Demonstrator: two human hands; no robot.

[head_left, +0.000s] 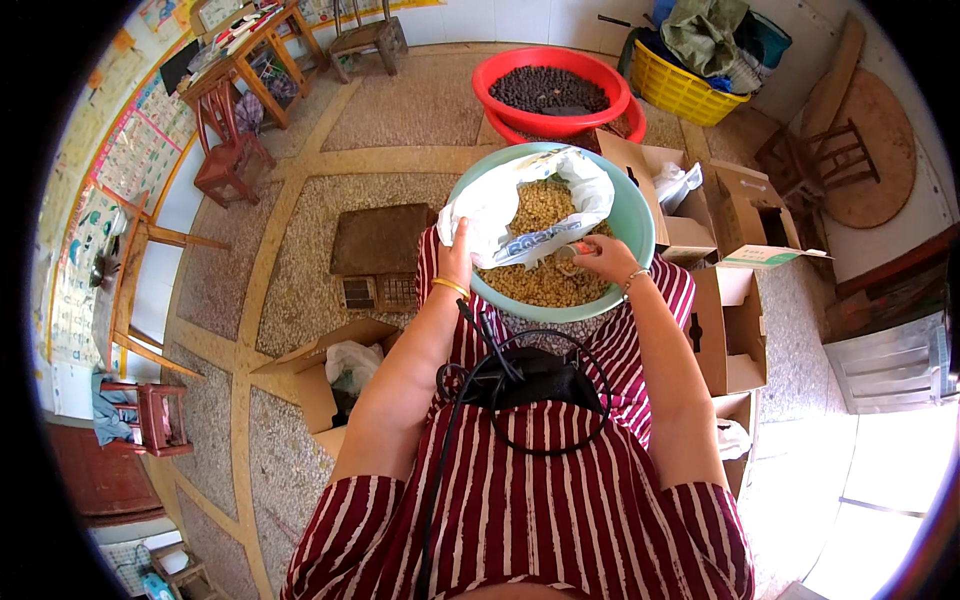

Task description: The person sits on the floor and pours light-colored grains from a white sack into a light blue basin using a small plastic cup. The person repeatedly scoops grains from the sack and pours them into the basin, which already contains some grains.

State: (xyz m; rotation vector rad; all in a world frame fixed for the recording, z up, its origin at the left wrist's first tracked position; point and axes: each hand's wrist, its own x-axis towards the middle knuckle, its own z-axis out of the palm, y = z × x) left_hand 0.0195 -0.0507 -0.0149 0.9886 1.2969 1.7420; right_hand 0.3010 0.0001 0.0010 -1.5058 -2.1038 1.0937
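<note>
In front of me a pale green basin (641,225) holds loose tan kernels (545,287), too small to name exactly. A white plastic bag (478,215) with blue print sits in the basin, its mouth spread wide, and more of the kernels lie inside it. My left hand (457,258) is closed on the bag's near left edge, partly hidden behind it. Over the kernels at the right, my right hand (608,258) grips a small scoop-like tool (568,258) with an orange part; its exact shape is unclear. The tool is beside the bag's near right edge.
Beyond the basin stands a red basin (490,85) of dark round pieces. A yellow basket (685,97) is at the back right. Cardboard boxes (735,330) line my right; another box (312,385) and a low brown wooden box (382,240) are at my left.
</note>
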